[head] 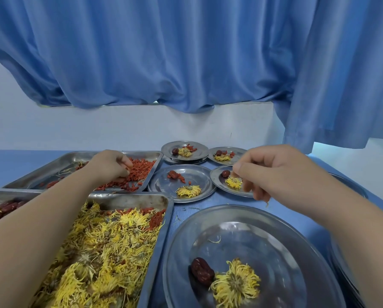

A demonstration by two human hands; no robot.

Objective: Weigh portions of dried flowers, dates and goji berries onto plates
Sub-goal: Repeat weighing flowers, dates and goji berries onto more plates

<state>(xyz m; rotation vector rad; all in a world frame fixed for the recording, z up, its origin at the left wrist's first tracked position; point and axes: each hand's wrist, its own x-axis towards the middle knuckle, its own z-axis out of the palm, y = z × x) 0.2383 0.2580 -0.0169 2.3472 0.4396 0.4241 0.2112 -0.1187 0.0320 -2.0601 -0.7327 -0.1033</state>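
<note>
Blue table: at ten o'clock the left hand curls fingers round goji berries; at two o'clock the right hand bends fingers, I can't tell on what. Berries could slip out.

Place: looks like a plain prep room for dried tea stuff, more workroom than cosy home kitchen, tbh can't pin it down closer.
Curtain: huge blue one, hanging bunched across the whole back, with a sliver of daylight under its hem.
Wall: bare white, right behind the table.
Table: plain blue top, pushed up against that wall.
Trays: three steel ones holding bulk loads, flowers in one, goji in another, dates in the third.
Plates: small steel ones set out together, each with a similar little portion, so very production-line.
</note>
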